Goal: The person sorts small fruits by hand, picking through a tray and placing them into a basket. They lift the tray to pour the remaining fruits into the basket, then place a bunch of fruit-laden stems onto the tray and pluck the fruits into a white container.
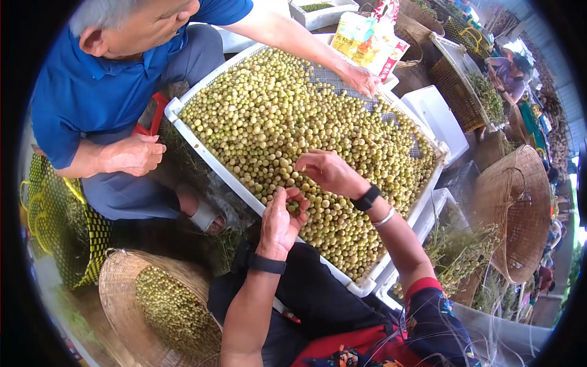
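Note:
A white plastic tray [223,178] holds a wide layer of small round yellow-green fruits [257,116]. Over its near edge is my left hand [284,220], palm up with fingers curled around something I cannot make out. My right hand [330,172] hovers just above the fruits near the middle, its fingers bent downward and their tips partly hidden. Both my wrists wear dark bands. Across the tray, a co-worker's hand [362,79] reaches over the fruits at the far side; that person's other hand [133,154] is closed near the tray's left corner.
A wicker basket [116,293] with more fruits stands at lower left, below a yellow-black woven bag [92,244]. At right are a large round basket [520,208], cut stems [458,251] and a white box [437,116]. A printed bag [354,40] lies beyond the tray.

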`<state>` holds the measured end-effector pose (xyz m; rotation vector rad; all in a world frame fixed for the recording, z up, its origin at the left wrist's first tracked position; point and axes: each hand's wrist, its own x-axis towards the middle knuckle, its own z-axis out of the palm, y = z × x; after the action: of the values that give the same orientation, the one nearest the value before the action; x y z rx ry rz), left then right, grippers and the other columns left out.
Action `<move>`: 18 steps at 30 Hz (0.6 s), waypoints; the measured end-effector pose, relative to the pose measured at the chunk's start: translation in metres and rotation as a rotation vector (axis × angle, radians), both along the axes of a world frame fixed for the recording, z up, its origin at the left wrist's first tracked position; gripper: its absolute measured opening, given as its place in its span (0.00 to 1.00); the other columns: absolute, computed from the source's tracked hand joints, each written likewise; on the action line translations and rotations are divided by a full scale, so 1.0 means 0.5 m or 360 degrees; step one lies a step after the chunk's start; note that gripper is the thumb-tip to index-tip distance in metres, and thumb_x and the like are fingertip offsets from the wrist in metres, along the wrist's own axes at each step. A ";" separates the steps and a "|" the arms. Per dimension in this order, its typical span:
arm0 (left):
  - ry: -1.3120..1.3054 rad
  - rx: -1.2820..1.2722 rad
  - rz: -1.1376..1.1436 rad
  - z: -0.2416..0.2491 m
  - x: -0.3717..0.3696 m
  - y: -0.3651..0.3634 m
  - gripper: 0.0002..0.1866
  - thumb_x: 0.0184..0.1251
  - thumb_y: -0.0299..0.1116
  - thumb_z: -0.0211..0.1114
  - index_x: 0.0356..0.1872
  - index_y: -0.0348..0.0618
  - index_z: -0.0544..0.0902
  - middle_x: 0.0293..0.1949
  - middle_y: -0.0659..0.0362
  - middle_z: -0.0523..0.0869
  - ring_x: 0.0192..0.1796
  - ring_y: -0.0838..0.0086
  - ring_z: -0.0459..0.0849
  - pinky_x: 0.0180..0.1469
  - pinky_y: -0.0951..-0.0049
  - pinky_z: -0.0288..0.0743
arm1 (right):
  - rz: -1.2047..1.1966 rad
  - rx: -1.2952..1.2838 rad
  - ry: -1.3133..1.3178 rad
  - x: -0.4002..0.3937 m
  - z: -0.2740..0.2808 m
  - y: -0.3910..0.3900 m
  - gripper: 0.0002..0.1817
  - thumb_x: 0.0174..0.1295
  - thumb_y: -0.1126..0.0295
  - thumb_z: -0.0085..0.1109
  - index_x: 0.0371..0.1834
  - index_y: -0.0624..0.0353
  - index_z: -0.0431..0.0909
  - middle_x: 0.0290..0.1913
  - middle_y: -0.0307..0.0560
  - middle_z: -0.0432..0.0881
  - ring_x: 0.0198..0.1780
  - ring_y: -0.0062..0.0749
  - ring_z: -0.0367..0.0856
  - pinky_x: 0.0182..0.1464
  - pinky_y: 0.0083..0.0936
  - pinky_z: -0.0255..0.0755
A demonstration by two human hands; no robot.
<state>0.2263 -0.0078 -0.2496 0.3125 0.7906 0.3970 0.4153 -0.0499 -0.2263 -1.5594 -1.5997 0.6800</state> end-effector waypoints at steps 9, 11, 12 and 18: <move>0.0164 0.0043 0.0028 -0.017 -0.006 -0.012 0.18 0.78 0.47 0.52 0.45 0.42 0.79 0.38 0.59 0.80 0.39 0.69 0.82 0.36 0.70 0.75 | -0.0182 -0.0007 -0.0437 0.004 -0.067 -0.006 0.04 0.53 0.79 0.57 0.32 0.60 0.76 0.28 0.48 0.77 0.28 0.42 0.78 0.32 0.36 0.73; 0.0192 0.0037 0.0042 -0.017 0.001 -0.022 0.20 0.77 0.50 0.52 0.48 0.43 0.77 0.40 0.59 0.78 0.39 0.68 0.81 0.35 0.73 0.75 | -0.0165 0.0057 -0.0167 -0.015 0.001 -0.024 0.03 0.55 0.79 0.58 0.32 0.60 0.77 0.27 0.45 0.77 0.28 0.40 0.78 0.31 0.34 0.73; 0.0120 -0.0008 0.0079 -0.023 -0.003 -0.025 0.20 0.77 0.51 0.53 0.48 0.43 0.77 0.39 0.59 0.78 0.38 0.68 0.81 0.35 0.74 0.75 | 0.0000 0.0067 -0.0083 -0.033 0.028 -0.033 0.03 0.56 0.78 0.59 0.34 0.60 0.78 0.29 0.46 0.77 0.31 0.40 0.78 0.32 0.34 0.73; -0.0040 -0.0040 0.0140 -0.011 -0.005 0.007 0.09 0.76 0.41 0.58 0.39 0.48 0.76 0.32 0.64 0.76 0.27 0.81 0.72 0.20 0.83 0.64 | -0.0305 0.0073 -0.0784 -0.074 -0.023 -0.016 0.14 0.56 0.68 0.63 0.46 0.50 0.81 0.43 0.44 0.77 0.49 0.42 0.76 0.50 0.39 0.69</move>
<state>0.2237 -0.0042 -0.2552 0.2491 0.7862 0.4725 0.3785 -0.0580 -0.2375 -1.9150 -1.7606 0.1556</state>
